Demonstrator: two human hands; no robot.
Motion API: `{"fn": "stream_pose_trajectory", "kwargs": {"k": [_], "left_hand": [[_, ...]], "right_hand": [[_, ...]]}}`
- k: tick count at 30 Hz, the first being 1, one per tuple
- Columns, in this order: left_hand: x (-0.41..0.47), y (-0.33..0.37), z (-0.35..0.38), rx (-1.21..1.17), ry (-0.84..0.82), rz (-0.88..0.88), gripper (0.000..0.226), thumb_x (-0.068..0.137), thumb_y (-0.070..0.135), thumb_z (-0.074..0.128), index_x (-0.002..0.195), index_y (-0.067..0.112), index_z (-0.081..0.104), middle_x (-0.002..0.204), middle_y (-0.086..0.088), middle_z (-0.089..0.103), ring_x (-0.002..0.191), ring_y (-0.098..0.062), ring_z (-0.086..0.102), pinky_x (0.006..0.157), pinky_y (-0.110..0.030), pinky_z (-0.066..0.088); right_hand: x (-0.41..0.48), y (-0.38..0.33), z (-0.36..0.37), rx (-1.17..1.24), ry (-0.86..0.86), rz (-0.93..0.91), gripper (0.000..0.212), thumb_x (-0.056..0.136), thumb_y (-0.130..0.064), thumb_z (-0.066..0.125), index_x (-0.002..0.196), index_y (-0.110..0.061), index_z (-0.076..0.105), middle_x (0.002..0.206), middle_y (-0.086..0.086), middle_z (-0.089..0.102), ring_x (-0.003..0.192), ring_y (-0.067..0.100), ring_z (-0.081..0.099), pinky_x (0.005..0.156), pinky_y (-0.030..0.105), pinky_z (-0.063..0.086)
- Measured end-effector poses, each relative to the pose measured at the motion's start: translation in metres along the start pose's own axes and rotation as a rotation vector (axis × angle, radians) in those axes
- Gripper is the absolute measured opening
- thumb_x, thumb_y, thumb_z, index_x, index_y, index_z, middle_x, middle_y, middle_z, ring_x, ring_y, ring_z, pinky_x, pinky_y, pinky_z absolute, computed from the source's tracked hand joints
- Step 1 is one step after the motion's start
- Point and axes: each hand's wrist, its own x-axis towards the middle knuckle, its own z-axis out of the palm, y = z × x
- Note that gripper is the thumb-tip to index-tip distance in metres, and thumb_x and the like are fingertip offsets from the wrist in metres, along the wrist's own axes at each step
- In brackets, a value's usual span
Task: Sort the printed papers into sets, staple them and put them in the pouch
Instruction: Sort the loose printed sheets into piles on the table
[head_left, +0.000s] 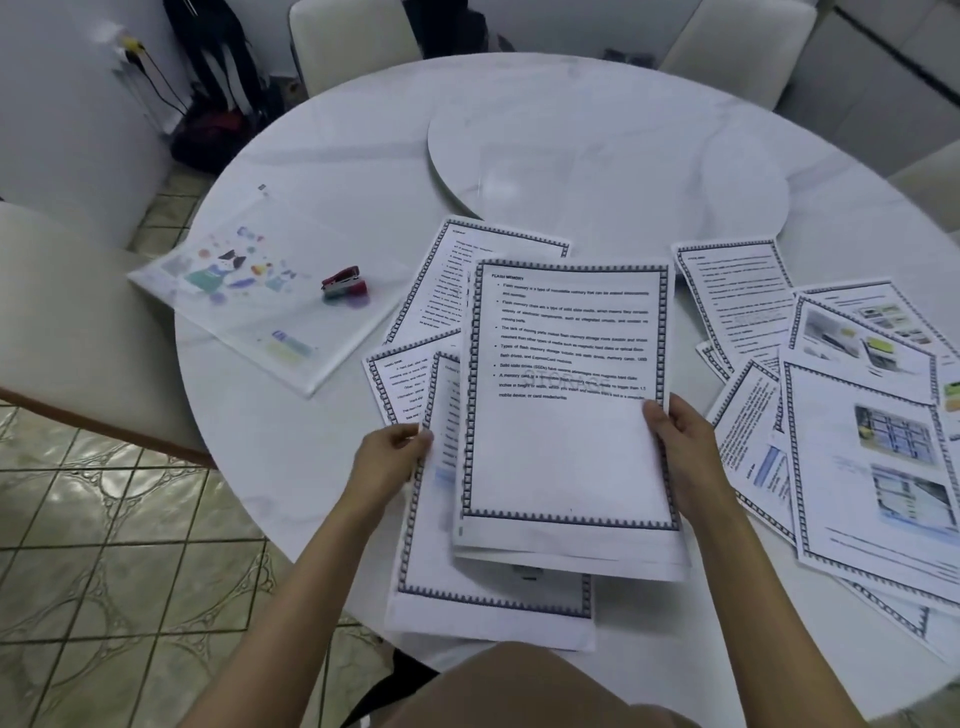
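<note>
My right hand (685, 447) grips the right edge of a bordered printed sheet (566, 415) headed "Flash memory", held above the table. My left hand (395, 457) pinches the left edge of another bordered sheet (431, 561) that lies partly under the first one. More printed papers are spread on the table: a text group (441, 291) behind the held sheets and a fan of pages with pictures (872, 467) at the right. A translucent pouch (249, 291) with cartoon prints lies at the left, and a small red stapler (344, 283) sits on it.
The round white marble table (597, 171) has a raised turntable disc (602, 156) in its middle. Cream chairs stand at the left (78, 291) and behind the table. A dark bag (218, 88) leans against the wall at the back left. Tiled floor shows at the lower left.
</note>
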Motion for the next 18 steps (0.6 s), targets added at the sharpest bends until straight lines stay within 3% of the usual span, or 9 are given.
{"fn": "stream_pose_trajectory", "kwargs": {"k": [2, 4, 6, 8, 9, 11, 15, 18], "left_hand": [[-0.004, -0.004, 0.006, 0.117, -0.080, 0.045, 0.015, 0.091, 0.018, 0.055, 0.086, 0.007, 0.064, 0.075, -0.003, 0.061, 0.065, -0.015, 0.054, 0.058, -0.023, 0.040], [-0.008, -0.008, 0.011, 0.246, -0.053, 0.148, 0.023, 0.092, 0.016, 0.052, 0.073, 0.002, 0.053, 0.064, -0.005, 0.049, 0.060, -0.016, 0.043, 0.056, -0.026, 0.030], [-0.012, -0.007, 0.014, 0.294, -0.012, 0.252, 0.026, 0.094, 0.014, 0.048, 0.068, 0.011, 0.043, 0.058, 0.000, 0.042, 0.055, -0.013, 0.037, 0.051, -0.021, 0.026], [-0.012, -0.004, 0.014, 0.225, -0.022, 0.305, 0.016, 0.096, 0.016, 0.045, 0.084, 0.015, 0.056, 0.069, 0.001, 0.057, 0.065, -0.011, 0.050, 0.058, -0.011, 0.035], [-0.011, -0.004, 0.014, 0.180, -0.032, 0.309, 0.019, 0.097, 0.018, 0.044, 0.102, 0.012, 0.061, 0.087, -0.002, 0.066, 0.080, -0.015, 0.059, 0.072, -0.014, 0.042], [-0.013, 0.003, 0.012, 0.075, -0.046, 0.309, 0.032, 0.098, 0.020, 0.041, 0.125, 0.010, 0.055, 0.117, -0.006, 0.064, 0.109, -0.020, 0.059, 0.094, -0.029, 0.044], [-0.021, 0.018, 0.017, -0.133, -0.070, 0.303, 0.032, 0.099, 0.021, 0.038, 0.127, 0.015, 0.054, 0.122, 0.003, 0.062, 0.114, -0.011, 0.057, 0.100, -0.030, 0.044], [-0.021, 0.020, 0.024, -0.227, -0.081, 0.221, 0.035, 0.099, 0.034, 0.035, 0.124, 0.020, 0.054, 0.123, 0.006, 0.061, 0.116, -0.012, 0.055, 0.102, -0.035, 0.043]], "right_hand": [[-0.001, 0.003, 0.001, -0.007, 0.008, 0.013, 0.019, 0.092, -0.020, 0.052, 0.107, -0.020, 0.063, 0.091, -0.009, 0.073, 0.082, 0.010, 0.069, 0.073, 0.025, 0.058], [-0.001, 0.005, 0.001, -0.017, 0.019, 0.022, 0.020, 0.094, -0.016, 0.050, 0.110, -0.016, 0.061, 0.095, -0.005, 0.070, 0.082, 0.011, 0.068, 0.073, 0.025, 0.058], [-0.002, 0.004, -0.001, -0.027, 0.026, 0.022, 0.018, 0.095, -0.016, 0.049, 0.107, -0.017, 0.062, 0.093, -0.005, 0.071, 0.081, 0.012, 0.068, 0.072, 0.026, 0.057], [-0.004, 0.003, -0.004, -0.035, 0.020, 0.018, 0.017, 0.095, -0.016, 0.048, 0.101, -0.021, 0.063, 0.087, -0.009, 0.072, 0.078, 0.011, 0.069, 0.069, 0.025, 0.058], [-0.005, 0.003, -0.005, -0.037, 0.014, 0.017, 0.017, 0.095, -0.016, 0.048, 0.100, -0.022, 0.063, 0.085, -0.010, 0.073, 0.078, 0.010, 0.069, 0.068, 0.024, 0.058], [-0.006, 0.003, -0.005, -0.049, 0.002, 0.015, 0.018, 0.095, -0.016, 0.048, 0.099, -0.024, 0.064, 0.086, -0.011, 0.074, 0.079, 0.009, 0.070, 0.069, 0.024, 0.057], [-0.009, 0.006, 0.004, -0.078, 0.000, 0.013, 0.017, 0.095, -0.018, 0.049, 0.098, -0.024, 0.065, 0.091, -0.008, 0.074, 0.087, 0.015, 0.069, 0.077, 0.033, 0.057], [-0.012, 0.009, 0.011, -0.084, 0.007, 0.008, 0.016, 0.095, -0.017, 0.049, 0.098, -0.025, 0.063, 0.097, -0.003, 0.071, 0.091, 0.018, 0.068, 0.082, 0.035, 0.056]]}}
